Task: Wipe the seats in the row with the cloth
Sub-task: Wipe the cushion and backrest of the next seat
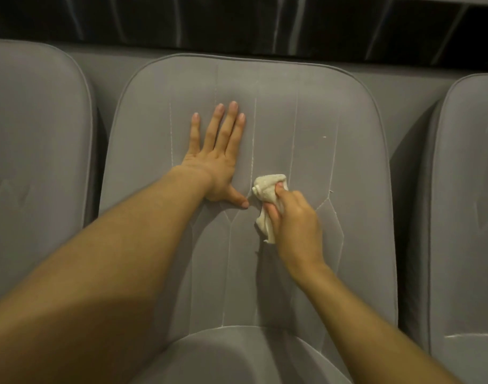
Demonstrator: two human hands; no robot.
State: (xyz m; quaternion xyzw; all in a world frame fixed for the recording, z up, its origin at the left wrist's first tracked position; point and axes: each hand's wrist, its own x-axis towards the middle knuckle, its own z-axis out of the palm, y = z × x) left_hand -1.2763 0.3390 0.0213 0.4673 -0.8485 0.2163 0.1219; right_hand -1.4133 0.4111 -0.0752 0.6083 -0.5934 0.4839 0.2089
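Note:
A grey padded seat (306,112) with stitched seams fills the middle of the head view, its backrest facing me. My left hand (217,156) lies flat on the backrest with fingers straight and spread, thumb pointing right. My right hand (292,217) grips a crumpled cream cloth (266,189) and holds it against the backrest, just right of my left thumb. The lower part of the cloth hangs below my fingers. The seat cushion (237,356) shows at the bottom.
A matching grey seat (35,162) stands to the left and another (467,203) to the right, with dark gaps between them. A dark wall (237,20) runs behind the row. A small white speck (324,137) sits on the middle backrest.

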